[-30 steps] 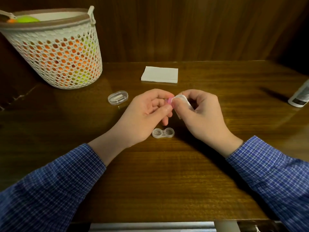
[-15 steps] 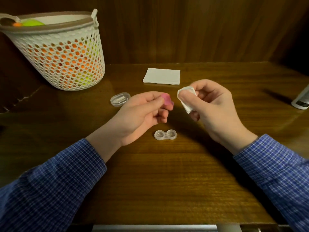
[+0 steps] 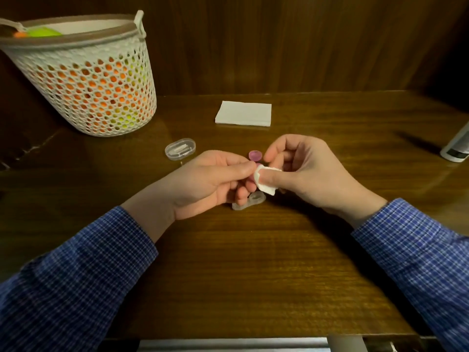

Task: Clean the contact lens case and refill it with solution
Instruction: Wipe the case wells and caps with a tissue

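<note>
1. Since half a second ago I see the two hands have closed the gap between them and now meet above the desk; a pink cap [image 3: 254,156] now lies on the wood just beyond the fingertips.
2. My left hand [image 3: 208,184] comes in from the left, fingers curled, thumb and forefinger pinching something small and pink — mostly hidden, so I cannot tell exactly what it is.
3. My right hand [image 3: 304,171] is curled too, thumb pressing a folded white wipe [image 3: 266,180] against the left fingertips.
4. The clear contact lens case [image 3: 250,201] lies on the desk [image 3: 253,262] directly under the hands, partly covered by the left fingers.
5. Farther out: a small clear oval box [image 3: 180,149] to the left, a folded white napkin [image 3: 243,113] behind.
6. A white mesh basket [image 3: 88,80] stands at back left — a white bottle [image 3: 456,146] is cut off by the right edge.
</note>
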A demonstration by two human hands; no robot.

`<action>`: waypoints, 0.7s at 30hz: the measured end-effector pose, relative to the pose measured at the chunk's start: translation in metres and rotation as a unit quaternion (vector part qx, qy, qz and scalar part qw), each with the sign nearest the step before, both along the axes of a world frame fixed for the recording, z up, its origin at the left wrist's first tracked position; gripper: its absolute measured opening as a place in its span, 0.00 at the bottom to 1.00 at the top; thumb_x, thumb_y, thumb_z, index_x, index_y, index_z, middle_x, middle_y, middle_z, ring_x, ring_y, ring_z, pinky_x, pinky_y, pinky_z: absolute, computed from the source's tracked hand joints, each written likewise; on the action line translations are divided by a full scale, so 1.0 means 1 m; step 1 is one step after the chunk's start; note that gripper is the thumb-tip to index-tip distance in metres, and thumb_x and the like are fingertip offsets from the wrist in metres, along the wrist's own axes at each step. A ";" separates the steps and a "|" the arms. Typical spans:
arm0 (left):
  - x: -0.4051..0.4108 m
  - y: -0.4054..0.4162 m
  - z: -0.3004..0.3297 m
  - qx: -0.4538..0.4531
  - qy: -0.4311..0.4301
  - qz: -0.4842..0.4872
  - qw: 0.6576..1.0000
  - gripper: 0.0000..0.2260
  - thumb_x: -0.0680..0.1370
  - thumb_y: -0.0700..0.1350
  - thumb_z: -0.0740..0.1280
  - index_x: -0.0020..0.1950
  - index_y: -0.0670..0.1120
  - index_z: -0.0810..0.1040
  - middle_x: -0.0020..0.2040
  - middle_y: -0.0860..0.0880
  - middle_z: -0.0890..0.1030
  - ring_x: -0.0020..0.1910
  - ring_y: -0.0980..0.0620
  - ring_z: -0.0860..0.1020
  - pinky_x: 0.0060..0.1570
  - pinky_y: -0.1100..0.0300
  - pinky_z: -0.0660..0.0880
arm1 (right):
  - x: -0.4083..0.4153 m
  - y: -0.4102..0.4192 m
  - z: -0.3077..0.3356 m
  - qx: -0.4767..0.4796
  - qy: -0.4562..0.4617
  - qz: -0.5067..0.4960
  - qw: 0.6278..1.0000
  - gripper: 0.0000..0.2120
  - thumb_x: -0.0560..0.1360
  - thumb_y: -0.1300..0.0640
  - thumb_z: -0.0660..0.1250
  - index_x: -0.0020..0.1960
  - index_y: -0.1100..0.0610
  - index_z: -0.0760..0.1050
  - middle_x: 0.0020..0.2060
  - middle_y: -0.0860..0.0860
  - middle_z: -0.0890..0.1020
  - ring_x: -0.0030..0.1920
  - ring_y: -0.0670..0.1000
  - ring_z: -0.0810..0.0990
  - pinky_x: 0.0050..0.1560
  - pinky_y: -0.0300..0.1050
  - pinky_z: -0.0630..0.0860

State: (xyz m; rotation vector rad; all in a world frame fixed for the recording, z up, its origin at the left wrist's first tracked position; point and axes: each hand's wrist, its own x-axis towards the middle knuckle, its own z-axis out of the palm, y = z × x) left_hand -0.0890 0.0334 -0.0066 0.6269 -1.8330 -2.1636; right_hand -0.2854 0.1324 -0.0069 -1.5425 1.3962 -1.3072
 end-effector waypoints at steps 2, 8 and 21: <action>0.001 -0.002 0.002 0.011 -0.014 -0.016 1.000 0.09 0.78 0.46 0.69 0.49 0.43 0.86 0.39 0.48 0.79 0.35 0.56 0.75 0.38 0.61 0.75 | 0.003 0.002 0.000 -0.027 0.033 -0.011 0.999 0.17 0.66 0.51 0.80 0.49 0.56 0.80 0.36 0.60 0.84 0.36 0.63 0.82 0.40 0.54 0.83; 0.000 -0.003 0.007 0.023 0.078 -0.002 0.997 0.10 0.79 0.45 0.68 0.54 0.40 0.84 0.42 0.48 0.77 0.37 0.57 0.73 0.39 0.64 0.74 | 0.017 -0.003 0.000 0.033 -0.189 0.001 0.981 0.14 0.66 0.56 0.78 0.48 0.59 0.80 0.32 0.55 0.80 0.31 0.52 0.75 0.30 0.41 0.74; -0.004 0.005 0.010 -0.142 0.063 0.044 0.987 0.13 0.78 0.47 0.69 0.55 0.37 0.82 0.39 0.48 0.80 0.35 0.54 0.75 0.38 0.62 0.75 | 0.005 0.001 0.009 -0.051 -0.018 -0.049 0.997 0.16 0.68 0.60 0.80 0.52 0.58 0.77 0.33 0.53 0.83 0.32 0.54 0.80 0.34 0.43 0.79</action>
